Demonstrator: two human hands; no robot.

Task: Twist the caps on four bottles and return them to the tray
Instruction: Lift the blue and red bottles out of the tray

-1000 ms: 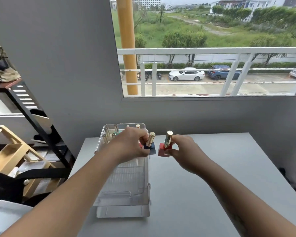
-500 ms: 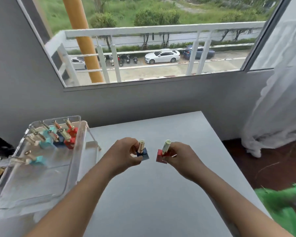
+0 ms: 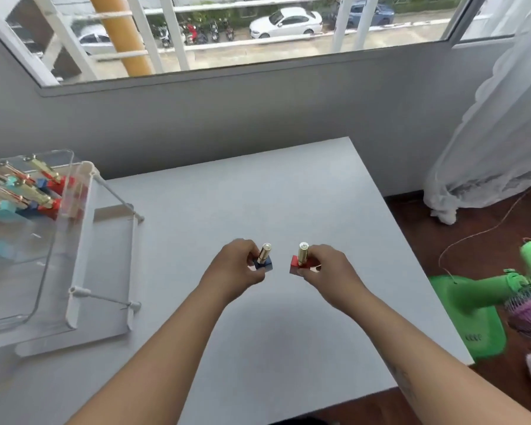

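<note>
My left hand [image 3: 232, 266] grips a small blue bottle [image 3: 264, 262] with a gold cap, held upright just over the grey table [image 3: 258, 194]. My right hand [image 3: 327, 269] grips a small red bottle [image 3: 299, 263] with a gold cap, also upright. The two bottles are a short gap apart at the table's middle. At the far left stands a clear plastic tray [image 3: 71, 210] holding several more gold-capped bottles in red, blue and teal [image 3: 48, 191]. Both hands are well to the right of the tray.
The tray rests on a clear stand with white posts [image 3: 105, 289]. A green fan [image 3: 497, 299] stands on the floor past the table's right edge. A white curtain [image 3: 503, 133] hangs at the right. The wall and window sill run behind the table.
Both hands have carried their bottles away from the tray to the table's middle and lowered them. The view has swung right and down, so the tray now lies at the far left.
</note>
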